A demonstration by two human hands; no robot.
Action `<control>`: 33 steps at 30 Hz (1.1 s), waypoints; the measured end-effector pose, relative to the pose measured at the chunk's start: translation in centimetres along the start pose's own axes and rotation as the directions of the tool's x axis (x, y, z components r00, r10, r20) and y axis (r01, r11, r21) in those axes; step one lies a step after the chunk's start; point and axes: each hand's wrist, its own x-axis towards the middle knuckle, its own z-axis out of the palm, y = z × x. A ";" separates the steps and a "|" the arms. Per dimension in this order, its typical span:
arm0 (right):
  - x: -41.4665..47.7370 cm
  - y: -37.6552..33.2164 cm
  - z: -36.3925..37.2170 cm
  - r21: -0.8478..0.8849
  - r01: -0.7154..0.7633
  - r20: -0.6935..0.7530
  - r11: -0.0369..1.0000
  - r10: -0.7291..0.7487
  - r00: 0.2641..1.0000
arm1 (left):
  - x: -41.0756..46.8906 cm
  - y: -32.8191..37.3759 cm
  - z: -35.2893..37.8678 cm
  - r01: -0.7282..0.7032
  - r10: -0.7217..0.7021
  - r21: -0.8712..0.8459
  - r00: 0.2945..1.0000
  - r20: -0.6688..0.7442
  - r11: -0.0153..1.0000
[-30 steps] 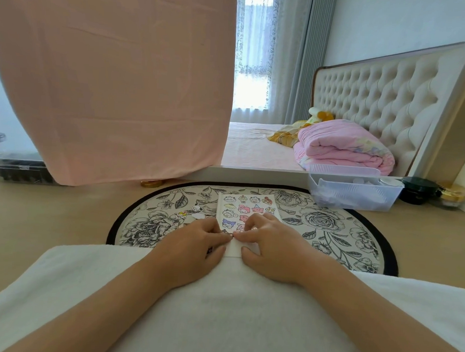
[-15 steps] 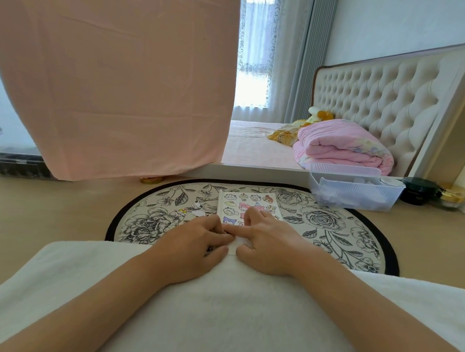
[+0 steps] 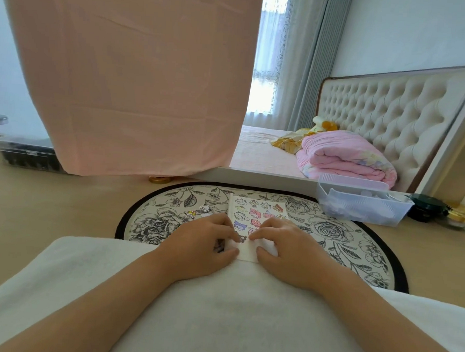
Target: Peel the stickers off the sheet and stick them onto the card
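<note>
A sticker sheet [image 3: 259,211] with several cartoon stickers lies on the floral mat [image 3: 338,235]. Its near end is hidden by my hands. Just in front of it lies a white card [image 3: 247,253], partly on the white towel [image 3: 219,309]. A small brown sticker [image 3: 241,238] sits at the card's far edge, between my two index fingertips. My left hand [image 3: 203,244] grips the card's left side with curled fingers and thumb. My right hand [image 3: 284,248] grips the right side the same way.
A few loose stickers [image 3: 204,209] lie on the mat left of the sheet. A clear plastic box [image 3: 361,209] stands at the back right beside dark jars [image 3: 426,210]. A pink cloth [image 3: 129,76] hangs at the back left, over a gold lid [image 3: 159,179].
My fingertips, which met at the sheet's near edge, have drawn slightly apart. The white card and a small brown sticker now show between them.
</note>
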 end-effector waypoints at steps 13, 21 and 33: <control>8.5 -4.8 0.6 -0.101 0.008 -0.023 0.995 -0.010 1.000 | 0.3 -9.0 -2.8 0.364 -0.347 0.136 0.929 -0.133 0.922; 12.6 -6.1 3.1 -0.380 0.051 0.119 0.924 -0.005 0.993 | 0.5 -9.5 -2.2 0.317 -0.322 0.171 0.947 0.001 0.933; 12.4 -6.2 3.2 -0.306 -0.005 -0.007 0.952 0.003 1.000 | 0.5 -8.7 -2.4 0.296 -0.296 0.031 0.955 -0.021 0.955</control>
